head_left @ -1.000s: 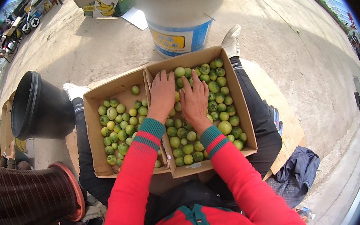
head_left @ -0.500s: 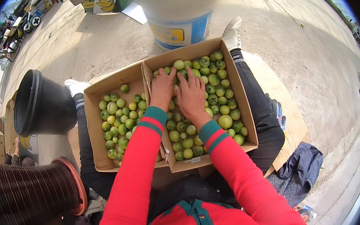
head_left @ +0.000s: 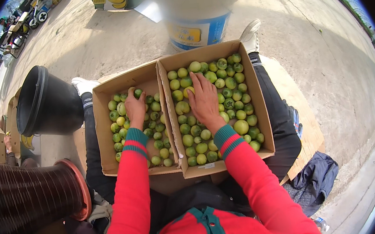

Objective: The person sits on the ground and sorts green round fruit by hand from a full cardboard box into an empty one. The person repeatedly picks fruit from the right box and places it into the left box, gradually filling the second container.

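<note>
Two open cardboard boxes stand side by side between my outstretched legs, both holding many small green tomatoes. My left hand [head_left: 135, 108] is in the far part of the left box [head_left: 114, 83], with its fingers closed around a dark green tomato [head_left: 137, 93]. Over in the right box [head_left: 236, 163], my right hand [head_left: 205, 100] rests on the fruit with its fingers extended. A yellowish tomato [head_left: 188, 92] lies against its thumb side. Tomatoes beneath the right palm are hidden.
A black bucket [head_left: 59, 104] lies tilted left of the boxes, near a brown ribbed container [head_left: 30, 195] with a red rim. A white tub [head_left: 200, 30] stands beyond them. Dark cloth [head_left: 317, 178] lies at the right. Another person's hand [head_left: 8, 143] shows at far left.
My left hand has moved from the right box into the left box and closed on a tomato. My right hand stays in the right box. The whole view has shifted slightly.
</note>
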Demonstrator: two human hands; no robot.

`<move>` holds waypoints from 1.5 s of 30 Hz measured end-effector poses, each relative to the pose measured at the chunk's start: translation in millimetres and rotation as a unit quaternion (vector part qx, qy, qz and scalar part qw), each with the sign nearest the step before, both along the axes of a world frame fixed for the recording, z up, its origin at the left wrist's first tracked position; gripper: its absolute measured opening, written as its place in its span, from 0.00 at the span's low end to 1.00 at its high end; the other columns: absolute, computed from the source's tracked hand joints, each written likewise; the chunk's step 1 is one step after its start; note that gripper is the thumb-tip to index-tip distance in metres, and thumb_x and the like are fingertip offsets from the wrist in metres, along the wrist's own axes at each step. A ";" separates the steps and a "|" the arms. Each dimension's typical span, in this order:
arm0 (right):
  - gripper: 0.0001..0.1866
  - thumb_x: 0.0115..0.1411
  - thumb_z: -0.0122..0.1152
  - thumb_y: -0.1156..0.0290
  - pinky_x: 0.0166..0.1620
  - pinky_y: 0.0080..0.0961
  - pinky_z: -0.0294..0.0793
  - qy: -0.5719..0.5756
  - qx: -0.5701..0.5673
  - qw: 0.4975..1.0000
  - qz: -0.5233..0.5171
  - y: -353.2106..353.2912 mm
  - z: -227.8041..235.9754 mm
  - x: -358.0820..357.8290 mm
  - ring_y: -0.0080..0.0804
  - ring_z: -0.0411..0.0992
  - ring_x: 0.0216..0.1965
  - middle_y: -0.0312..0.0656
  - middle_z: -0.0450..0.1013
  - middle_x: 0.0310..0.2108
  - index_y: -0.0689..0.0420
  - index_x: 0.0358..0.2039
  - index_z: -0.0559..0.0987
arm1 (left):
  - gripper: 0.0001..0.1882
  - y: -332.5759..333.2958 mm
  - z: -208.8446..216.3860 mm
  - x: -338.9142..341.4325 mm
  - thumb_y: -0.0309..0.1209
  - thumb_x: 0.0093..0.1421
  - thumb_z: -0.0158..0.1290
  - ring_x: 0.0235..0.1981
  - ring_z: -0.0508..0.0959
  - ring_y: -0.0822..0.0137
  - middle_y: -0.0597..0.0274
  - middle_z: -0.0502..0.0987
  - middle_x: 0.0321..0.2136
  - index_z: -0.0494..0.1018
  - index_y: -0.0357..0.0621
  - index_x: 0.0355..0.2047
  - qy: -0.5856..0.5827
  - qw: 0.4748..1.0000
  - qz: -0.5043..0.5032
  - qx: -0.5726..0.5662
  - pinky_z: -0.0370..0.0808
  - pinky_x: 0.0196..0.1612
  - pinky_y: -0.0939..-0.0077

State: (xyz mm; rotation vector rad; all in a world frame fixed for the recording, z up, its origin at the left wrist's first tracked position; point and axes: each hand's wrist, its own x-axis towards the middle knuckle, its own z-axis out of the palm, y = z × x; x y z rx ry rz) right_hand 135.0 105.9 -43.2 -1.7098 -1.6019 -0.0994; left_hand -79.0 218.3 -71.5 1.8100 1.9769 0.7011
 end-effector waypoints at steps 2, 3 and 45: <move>0.28 0.61 0.57 0.67 0.56 0.41 0.63 -0.004 -0.008 1.000 -0.013 -1.0 -6.6 5.4 0.47 0.66 0.53 0.50 0.66 0.56 0.60 0.61 0.65 | 0.24 3.3 0.6 1.9 0.39 0.57 0.59 0.47 0.76 0.40 0.38 0.78 0.42 0.73 0.45 0.53 0.058 0.997 -0.024 -0.041 0.73 0.47 0.50; 0.27 0.61 0.57 0.67 0.56 0.41 0.63 -0.006 -0.012 1.000 -0.018 -1.1 -9.4 7.6 0.47 0.66 0.53 0.50 0.66 0.56 0.60 0.60 0.66 | 0.23 5.6 0.7 5.1 0.38 0.58 0.58 0.46 0.76 0.42 0.39 0.78 0.42 0.73 0.43 0.52 0.072 0.996 -0.018 -0.050 0.73 0.46 0.51; 0.20 0.57 0.54 0.81 0.52 0.41 0.70 -0.026 -0.084 0.987 -0.132 21.3 -8.3 88.7 0.51 0.66 0.51 0.51 0.67 0.49 0.55 0.51 0.76 | 0.27 -1.1 -1.1 3.1 0.45 0.58 0.60 0.34 0.77 0.55 0.55 0.77 0.34 0.73 0.36 0.49 -0.023 0.999 -0.024 0.021 0.73 0.36 0.60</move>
